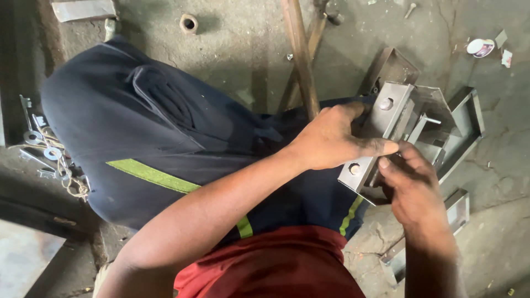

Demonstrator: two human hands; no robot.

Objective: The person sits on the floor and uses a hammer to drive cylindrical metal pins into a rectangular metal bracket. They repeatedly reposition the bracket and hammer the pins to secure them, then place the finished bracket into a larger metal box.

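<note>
A grey steel bracket (381,129) with 2 holes rests over the person's knee, its long axis slanting from upper right to lower left. The left hand (331,138) clamps its upper face; the right hand (411,185) pinches its lower end. More steel channels (469,118) crowd the concrete floor (243,60) just beyond, wooden handles (301,55) lean behind, and washers (47,146) lie well apart.

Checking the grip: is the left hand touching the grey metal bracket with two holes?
Touching. The head view shows the left hand laid over the grey metal bracket, fingers pressed on its face.
</note>
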